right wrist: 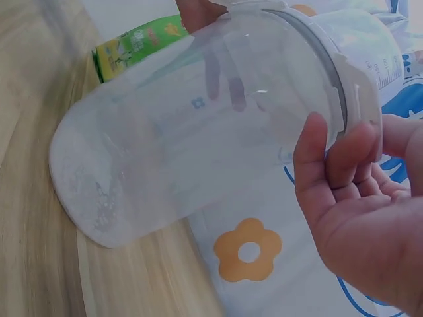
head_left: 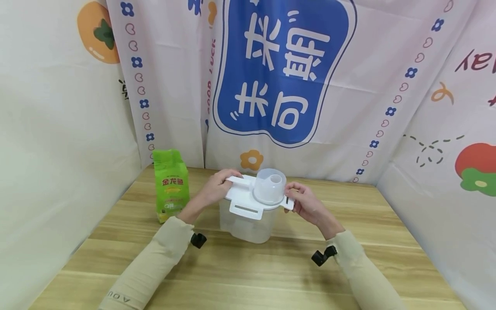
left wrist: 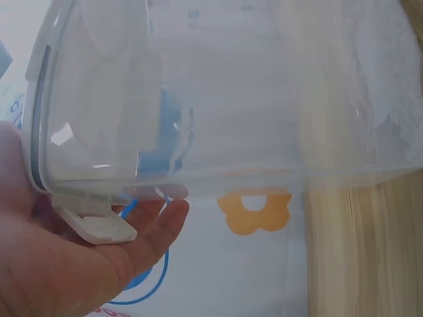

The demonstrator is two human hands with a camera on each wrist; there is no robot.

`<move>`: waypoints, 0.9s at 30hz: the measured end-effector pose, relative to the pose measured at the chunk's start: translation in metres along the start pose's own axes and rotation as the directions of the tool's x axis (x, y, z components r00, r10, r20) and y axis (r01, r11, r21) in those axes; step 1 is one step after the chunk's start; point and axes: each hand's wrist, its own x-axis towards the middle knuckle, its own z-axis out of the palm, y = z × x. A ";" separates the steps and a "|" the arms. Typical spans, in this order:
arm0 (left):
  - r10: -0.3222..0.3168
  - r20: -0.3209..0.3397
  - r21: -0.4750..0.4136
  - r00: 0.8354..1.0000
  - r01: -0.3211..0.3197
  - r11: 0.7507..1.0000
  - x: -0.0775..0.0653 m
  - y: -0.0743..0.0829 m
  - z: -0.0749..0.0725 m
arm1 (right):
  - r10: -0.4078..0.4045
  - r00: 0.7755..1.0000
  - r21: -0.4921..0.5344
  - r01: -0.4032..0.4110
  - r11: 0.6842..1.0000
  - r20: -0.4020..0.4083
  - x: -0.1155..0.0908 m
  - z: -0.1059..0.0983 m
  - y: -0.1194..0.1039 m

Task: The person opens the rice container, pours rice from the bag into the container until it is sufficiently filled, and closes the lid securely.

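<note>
A clear plastic storage container (head_left: 248, 226) with a white lid (head_left: 244, 196) stands on the table between both hands. On the lid sits a clear measuring cup (head_left: 270, 187), and a slotted latch flap (head_left: 246, 210) sticks out at the front. My left hand (head_left: 216, 187) grips the lid's left end; in the left wrist view its fingers (left wrist: 165, 231) reach past a white latch (left wrist: 99, 224) along the container's wall. With the right hand (head_left: 304, 202) I pinch the raised flap at the lid's right end. The right wrist view shows those fingers (right wrist: 310, 152) curled at the lid's edge.
A green bag (head_left: 172, 185) with printed lettering stands upright left of the container, near the left forearm. The wood-grain table (head_left: 248, 275) meets printed white cloth walls (head_left: 174, 86) at the back and both sides.
</note>
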 end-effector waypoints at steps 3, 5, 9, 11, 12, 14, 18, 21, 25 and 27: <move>-0.022 0.002 0.002 1.000 0.022 1.000 -0.002 0.004 0.002 | 0.005 1.000 -0.039 -0.005 0.999 0.000 -0.001 -0.003 0.000; -0.030 0.003 0.008 1.000 0.030 1.000 -0.003 0.007 0.002 | 0.011 1.000 -0.074 -0.011 0.997 -0.002 -0.002 -0.003 0.000; -0.039 0.002 0.019 0.999 0.039 0.999 -0.005 0.010 0.002 | 0.018 0.999 -0.222 -0.026 0.975 -0.037 -0.005 -0.003 -0.004; -0.048 0.009 0.012 0.999 0.048 0.999 -0.005 0.010 0.002 | 0.005 0.998 -0.343 -0.025 0.939 -0.059 -0.008 -0.002 -0.008; -0.047 0.015 0.003 0.999 0.047 0.999 -0.005 0.009 0.001 | -0.008 0.998 -0.401 -0.019 0.916 -0.067 -0.009 -0.001 -0.011; -0.046 0.031 -0.015 0.998 0.046 0.999 -0.005 0.007 -0.001 | -0.043 0.996 -0.502 -0.002 0.865 -0.078 -0.011 0.001 -0.016; -0.049 0.085 -0.073 0.995 0.055 0.996 -0.004 0.002 -0.008 | -0.099 0.993 -0.600 0.041 0.799 -0.064 -0.014 0.006 -0.027; -0.046 0.132 -0.099 0.990 0.060 0.993 -0.005 -0.003 -0.012 | -0.124 0.991 -0.629 0.066 0.775 -0.049 -0.015 0.010 -0.032; -0.026 0.168 -0.109 0.985 0.045 0.993 -0.007 -0.008 -0.017 | -0.155 0.987 -0.638 0.095 0.764 -0.038 -0.017 0.013 -0.037; -0.024 0.174 -0.127 0.984 0.046 0.991 -0.008 -0.010 -0.018 | -0.169 0.985 -0.637 0.108 0.764 -0.036 -0.018 0.015 -0.039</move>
